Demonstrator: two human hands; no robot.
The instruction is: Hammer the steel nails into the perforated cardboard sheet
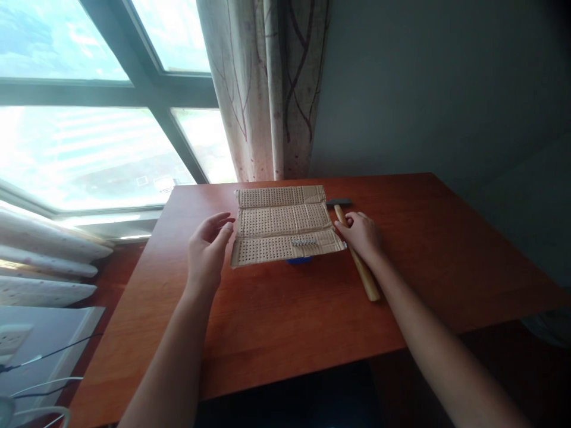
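A perforated sheet of brown cardboard [283, 219], creased into three bands, lies on the table with a blue object [298, 260] showing under its near edge. A short row of small metal pieces [304, 242] sits on its nearest band; their kind is too small to tell. Beside the sheet's left edge is my left hand [209, 246], thumb and fingers apart and holding nothing. To the right, a hammer [366, 282] with a wooden handle and dark head lies on the table. Over its handle is my right hand [363, 236], loosely curved, a gap between thumb and fingers.
The reddish-brown wooden table [263, 321] reaches toward a grey wall [401, 89]. A window [107, 137] and a patterned curtain [267, 89] stand behind it. At lower left are a wall socket [13, 342] and several cables [49, 380].
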